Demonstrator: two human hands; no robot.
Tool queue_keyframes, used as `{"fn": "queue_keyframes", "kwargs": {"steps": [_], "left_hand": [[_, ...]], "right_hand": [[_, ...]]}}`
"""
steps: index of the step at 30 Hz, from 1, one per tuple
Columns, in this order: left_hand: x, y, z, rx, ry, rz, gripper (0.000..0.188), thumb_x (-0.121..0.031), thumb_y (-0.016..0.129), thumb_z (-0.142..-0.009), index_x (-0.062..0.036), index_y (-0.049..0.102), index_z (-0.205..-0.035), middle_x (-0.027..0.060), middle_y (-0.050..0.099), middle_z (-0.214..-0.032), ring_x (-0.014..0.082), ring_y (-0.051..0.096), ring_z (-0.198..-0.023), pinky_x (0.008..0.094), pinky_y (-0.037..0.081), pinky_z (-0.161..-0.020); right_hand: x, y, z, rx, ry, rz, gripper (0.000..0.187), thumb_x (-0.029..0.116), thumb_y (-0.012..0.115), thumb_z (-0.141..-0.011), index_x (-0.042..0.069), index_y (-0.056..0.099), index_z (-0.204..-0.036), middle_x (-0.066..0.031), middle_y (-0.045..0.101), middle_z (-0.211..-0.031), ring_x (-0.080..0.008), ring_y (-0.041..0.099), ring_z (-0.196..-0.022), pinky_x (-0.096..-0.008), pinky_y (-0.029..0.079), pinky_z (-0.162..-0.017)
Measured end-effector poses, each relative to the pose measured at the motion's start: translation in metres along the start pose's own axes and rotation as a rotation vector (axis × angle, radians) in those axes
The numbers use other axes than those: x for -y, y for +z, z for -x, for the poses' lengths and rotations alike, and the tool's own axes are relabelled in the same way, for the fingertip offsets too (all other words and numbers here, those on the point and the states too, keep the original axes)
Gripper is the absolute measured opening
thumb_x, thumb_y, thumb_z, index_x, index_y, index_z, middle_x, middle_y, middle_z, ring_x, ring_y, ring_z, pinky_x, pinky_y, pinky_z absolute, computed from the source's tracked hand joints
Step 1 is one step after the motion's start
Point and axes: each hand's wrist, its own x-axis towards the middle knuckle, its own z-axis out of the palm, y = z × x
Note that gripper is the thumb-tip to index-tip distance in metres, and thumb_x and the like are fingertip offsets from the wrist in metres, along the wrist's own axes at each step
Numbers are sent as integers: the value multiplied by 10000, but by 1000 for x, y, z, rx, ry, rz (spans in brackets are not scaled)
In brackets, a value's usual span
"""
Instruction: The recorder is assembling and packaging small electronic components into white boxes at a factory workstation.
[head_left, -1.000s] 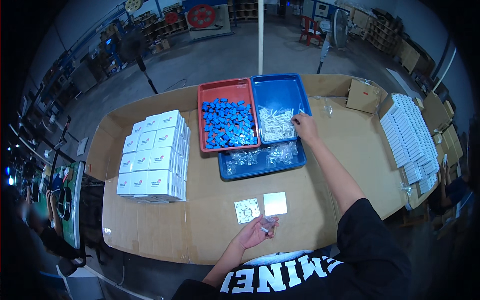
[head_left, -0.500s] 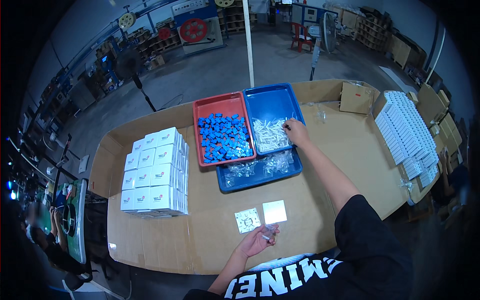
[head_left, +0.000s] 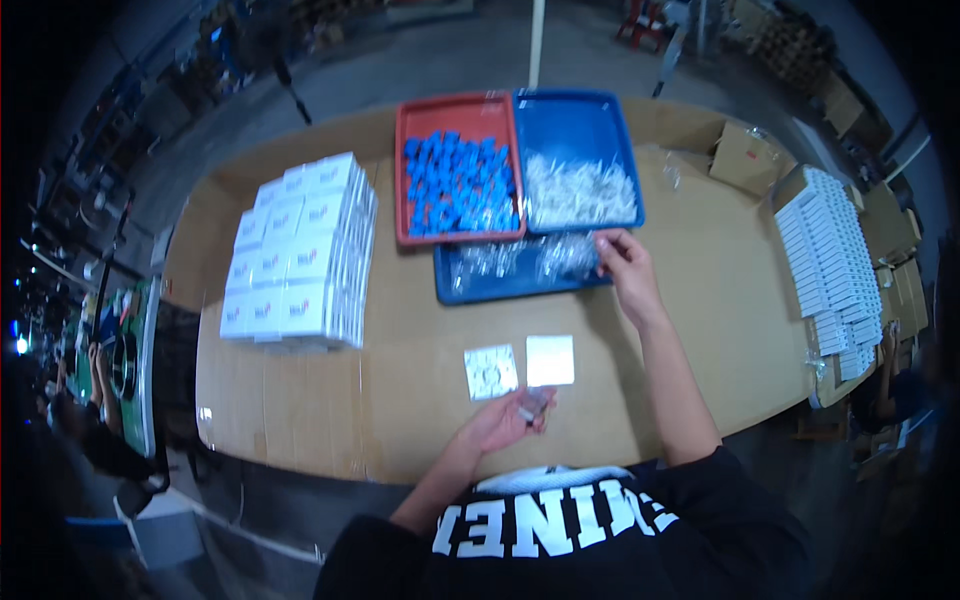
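Observation:
Close to my body, my left hand [head_left: 503, 422] pinches a small clear plastic bag [head_left: 535, 404]. Just beyond it lie a silvery square plate with cut-outs [head_left: 490, 372] and a plain white square piece [head_left: 550, 360], side by side. My right hand [head_left: 628, 270] has its fingertips closed by the front right corner of a blue tray [head_left: 575, 120]; what they hold, if anything, is too small and blurred to name. Many small white plastic pieces [head_left: 580, 195] fill the front of that tray. Left of it, a red tray [head_left: 440, 115] holds blue clip-like parts [head_left: 455, 185].
Under the two trays, another blue tray [head_left: 470, 292] holds clear plastic bags [head_left: 565, 257]. Stacked white boxes [head_left: 300, 255] stand at the left, and rows of white boxes [head_left: 830, 265] at the far right. Cardboard walls [head_left: 250, 150] edge the table's far side.
My right hand has drawn back from the white pieces toward me, out of the tray. My left hand still holds the bag. The whole view has tilted downward.

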Motion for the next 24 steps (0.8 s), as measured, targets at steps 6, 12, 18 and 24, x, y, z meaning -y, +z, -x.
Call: {"fn": "queue_keyframes", "kwargs": {"steps": [6,12,18,24], "left_hand": [[-10,14,-5,-23,-11,-24,549,-395,344,-1129,14,449,-1481,109,639,-1257,195,641,-904,371,513,-902],[-5,7,1,-29,14,-68,532,-402,310,-1135,-14,495,-1449,116,641,-1272,203,638,-942,394,496,-949],[2,12,2,-60,38,-86,475,-391,333,-1134,-45,525,-1397,113,650,-1266,198,637,-970,386,507,-950],[3,18,-2,-104,65,-105,448,-387,371,-1129,-56,534,-1385,115,652,-1288,196,638,-954,381,509,-948]], "right_hand": [[-69,10,126,233,261,146,142,122,669,-1011,10,695,-1094,19,647,-894,-44,535,-741,-218,458,-674],[-60,8,152,259,220,184,133,84,739,-944,13,724,-1055,55,606,-787,-21,480,-700,-217,394,-611],[-36,13,146,430,199,438,105,85,764,-897,22,755,-980,43,546,-649,-33,428,-615,-239,349,-551],[-37,17,140,497,203,521,124,85,744,-894,13,758,-994,-17,601,-652,-68,477,-603,-260,390,-554]]}}
